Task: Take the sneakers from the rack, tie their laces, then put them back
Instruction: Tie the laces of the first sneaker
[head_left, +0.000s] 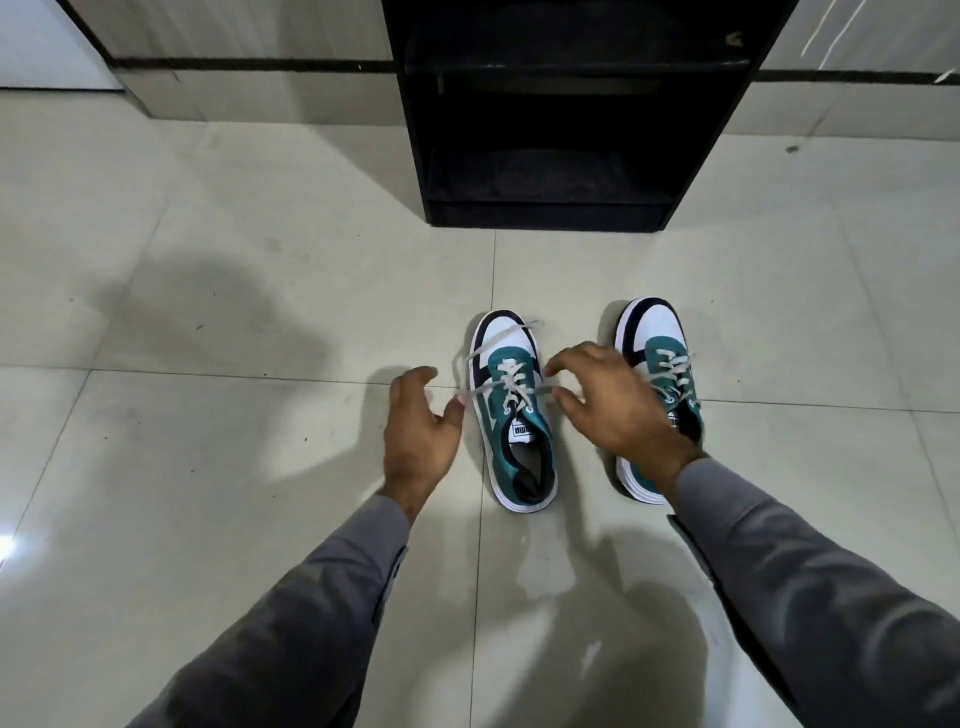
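Observation:
Two green, white and navy sneakers stand on the tiled floor, toes pointing away from me. The left sneaker (511, 410) has loose grey laces (498, 343) trailing over its toe and to its left side. My left hand (418, 431) hovers just left of it, fingers apart, thumb close to a lace end. Over the gap between the shoes my right hand (608, 405) is spread, fingertips near the left sneaker's laces, holding nothing. It partly hides the right sneaker (652, 338), whose laces look untied.
A black shoe rack (545, 156) with dark shelves stands straight ahead on the floor, its bottom shelf holding nothing visible. Pale floor tiles (234, 312) surround the shoes. A tiled wall base with a dark stripe runs behind the rack.

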